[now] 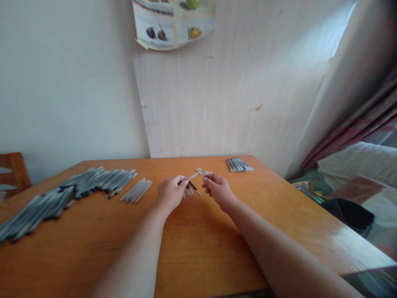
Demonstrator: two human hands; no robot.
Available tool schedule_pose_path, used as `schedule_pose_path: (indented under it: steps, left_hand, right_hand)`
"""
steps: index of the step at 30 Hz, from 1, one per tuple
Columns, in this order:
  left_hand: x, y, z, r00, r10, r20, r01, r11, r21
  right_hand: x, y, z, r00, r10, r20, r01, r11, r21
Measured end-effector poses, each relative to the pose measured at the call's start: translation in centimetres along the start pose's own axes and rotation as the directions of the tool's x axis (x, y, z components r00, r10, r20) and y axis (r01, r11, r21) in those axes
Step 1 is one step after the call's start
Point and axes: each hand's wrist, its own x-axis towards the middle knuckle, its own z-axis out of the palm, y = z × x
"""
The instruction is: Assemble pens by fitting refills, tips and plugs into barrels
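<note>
Over the middle of the table, my left hand (172,192) is closed in a pinch on a thin whitish pen tube (193,176) that points up and right. My right hand (218,191) is just to the right, its fingertips pinched together; whatever they hold is too small to name. Between and below the hands lie loose slim pen parts, among them a dark stick (194,188) with a pale end. Small clear pieces (201,171) lie just behind the right fingertips. Left of my left hand is a row of whitish translucent tubes (136,191).
A large spread of translucent pens with black ends (102,181) covers the table's left side. At the back right sits a neat row of grey pens (240,164). A wall stands behind the wooden table (198,256). A black bin (349,215) is beyond its right edge.
</note>
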Motion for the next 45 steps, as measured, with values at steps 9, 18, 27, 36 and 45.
schedule_pose_path:
  steps: [9, 18, 27, 36, 45]
  left_hand:
    - [0.7, -1.6, 0.3, 0.965, -0.208, -0.162, 0.139, 0.923, -0.359]
    - [0.8, -1.5, 0.3, 0.942, -0.286, -0.177, 0.187, 0.883, -0.431]
    - [0.7, -1.4, 0.3, 0.938, -0.302, -0.169, 0.203, 0.877, -0.436]
    - [0.7, -1.8, 0.6, 0.935, -0.314, -0.163, 0.222, 0.879, -0.421]
    - [0.5, -0.9, 0.5, 0.934, -0.352, 0.069, 0.305, 0.678, -0.668]
  right_hand:
    - [-0.7, 0.3, 1.1, 0.995, -0.028, 0.098, 0.098, 0.518, -0.850]
    - [-0.6, -0.1, 2.1, 0.994, 0.086, 0.065, 0.024, 0.413, -0.910]
    - [-0.3, -0.2, 2.3, 0.990, 0.141, 0.028, -0.029, 0.392, -0.920]
    - [-0.2, -0.2, 2.2, 0.991, 0.132, 0.013, -0.027, 0.300, -0.953]
    - [-0.1, -0.6, 1.2, 0.995, -0.065, 0.082, 0.103, 0.507, -0.856]
